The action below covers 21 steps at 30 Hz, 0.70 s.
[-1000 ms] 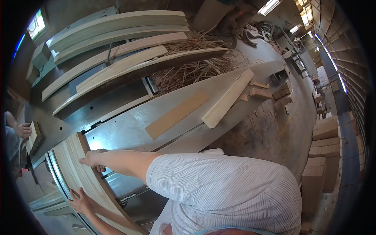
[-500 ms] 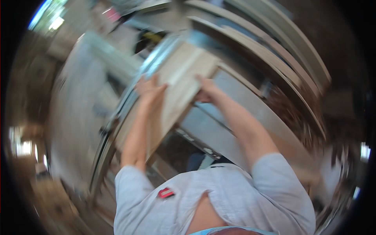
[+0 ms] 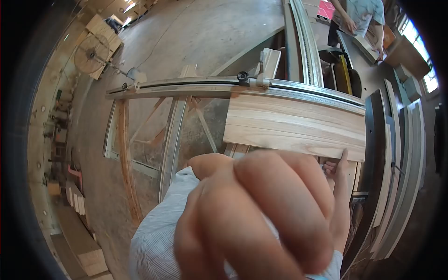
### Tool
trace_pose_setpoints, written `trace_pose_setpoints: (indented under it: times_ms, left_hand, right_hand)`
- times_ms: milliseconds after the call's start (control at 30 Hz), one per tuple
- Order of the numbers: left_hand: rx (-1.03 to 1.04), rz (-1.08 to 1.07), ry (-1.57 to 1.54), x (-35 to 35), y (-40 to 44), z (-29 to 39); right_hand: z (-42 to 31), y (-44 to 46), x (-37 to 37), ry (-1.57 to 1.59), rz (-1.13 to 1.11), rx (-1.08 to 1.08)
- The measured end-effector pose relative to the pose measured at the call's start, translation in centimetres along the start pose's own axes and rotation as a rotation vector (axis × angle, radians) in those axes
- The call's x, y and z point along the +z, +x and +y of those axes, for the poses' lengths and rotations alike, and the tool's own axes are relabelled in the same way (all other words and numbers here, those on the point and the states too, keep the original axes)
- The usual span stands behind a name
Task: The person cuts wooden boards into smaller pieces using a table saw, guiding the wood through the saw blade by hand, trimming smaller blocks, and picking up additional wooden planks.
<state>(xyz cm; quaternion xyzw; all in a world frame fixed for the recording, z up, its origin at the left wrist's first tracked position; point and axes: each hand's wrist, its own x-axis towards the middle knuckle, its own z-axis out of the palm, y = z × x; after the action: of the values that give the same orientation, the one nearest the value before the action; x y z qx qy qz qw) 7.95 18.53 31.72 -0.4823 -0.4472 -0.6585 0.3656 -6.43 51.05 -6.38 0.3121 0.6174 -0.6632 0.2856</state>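
A pale wooden board [image 3: 294, 121] with long grain lines lies flat on the sliding-table frame, its far edge along a metal fence [image 3: 200, 85]. At the board's near right corner, my right hand [image 3: 339, 167] grips the edge, thumb on top and fingers below. My left hand [image 3: 261, 205] is raised very close to the camera and fills the lower middle. Its fingers are curled, but the fingertips are hidden, so anything in them does not show. Part of my right forearm and shirt is behind it.
Long boards [image 3: 403, 172] stand along the right side. A yellow strip [image 3: 345, 74] shows beyond the fence, near a co-worker's hands on a wooden piece [image 3: 365, 49]. Frame bars [image 3: 173, 135] extend at left, with a fan [image 3: 92, 53] farther back.
The view has swung round and sharpened. My left hand has left the board and come up close to the camera; my right hand remains at the board's edge.
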Motion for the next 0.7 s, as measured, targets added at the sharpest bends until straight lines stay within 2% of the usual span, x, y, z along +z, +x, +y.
trace_pose_setpoints:
  times_ms: [67, 200, 300, 400, 433, 500, 533, 567, 600, 633, 667, 700]
  left_hand:
    - [-0.014, -0.002, 0.057, 0.1, 0.1, 0.3]
    - [-0.052, 0.014, 0.164, 0.3, -0.1, 1.8]
    - [-0.087, 0.022, 0.255, -0.2, -0.1, 3.7]
    - [-0.136, 0.038, 0.351, -2.4, 0.4, 5.9]
    - [-0.154, 0.039, 0.384, -2.6, 0.5, 6.4]
    - [-0.190, 0.040, 0.439, -1.4, -0.1, 4.7]
    - [-0.213, 0.048, 0.451, -1.6, -0.1, 4.2]
    - [-0.241, 0.058, 0.450, -3.1, -0.1, 6.0]
    - [-0.279, 0.065, 0.433, -2.8, -0.8, 5.5]
    - [-0.323, 0.072, 0.394, -2.6, -1.3, 5.6]
    - [-0.370, 0.078, 0.334, -2.3, -1.9, 5.0]
    - [-0.410, 0.079, 0.262, -1.1, -2.5, 3.2]
  right_hand:
    - [-0.3, -1.1, 1.1, -0.044, 0.144, -0.015]
    - [0.0, -2.0, 1.5, -0.004, 0.155, -0.076]
    - [0.6, -3.0, 1.8, 0.037, 0.138, -0.144]
    - [4.3, 2.2, -0.7, 0.167, 0.015, -0.118]
    - [4.6, 1.7, 0.5, 0.159, 0.005, -0.112]
    - [4.5, -1.8, 4.4, 0.095, 0.183, -0.193]
    - [3.5, -3.1, 5.9, 0.153, 0.089, -0.196]
    - [3.0, -4.5, 7.6, 0.139, 0.178, -0.225]
    - [5.0, -1.6, 5.7, -0.078, 0.015, -0.400]
    - [3.5, -2.9, 7.8, 0.110, 0.103, -0.231]
    - [3.7, -2.7, 8.2, -0.044, 0.234, -0.276]
    - [5.4, -0.1, 6.9, -0.075, 0.171, -0.345]
